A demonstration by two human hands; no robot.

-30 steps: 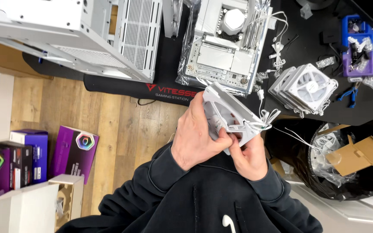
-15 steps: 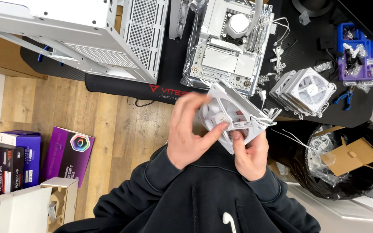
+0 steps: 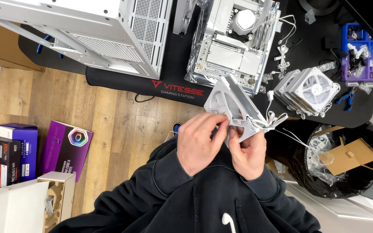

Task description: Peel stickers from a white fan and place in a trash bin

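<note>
I hold a white square case fan (image 3: 234, 101) close to my chest, tilted on edge, with its white cable (image 3: 277, 118) trailing to the right. My left hand (image 3: 199, 144) grips the fan's near left side, fingers curled over its frame. My right hand (image 3: 249, 151) pinches the fan's lower edge near the cable, thumb and fingertips on the frame. Both hands touch the fan; the blades are partly hidden by my fingers.
On the black desk mat (image 3: 121, 82) sit a white computer case (image 3: 87, 30), a white motherboard (image 3: 234, 47) on a silvery bag, a stack of white fans (image 3: 309, 90) and a blue-purple parts tray (image 3: 361, 54). A black bin (image 3: 346, 159) with cardboard is right. Purple boxes (image 3: 63, 149) stand on the wooden floor.
The fan has been turned and raised slightly in my hands, showing more of its edge. My fingers have shifted along its lower frame near the cable.
</note>
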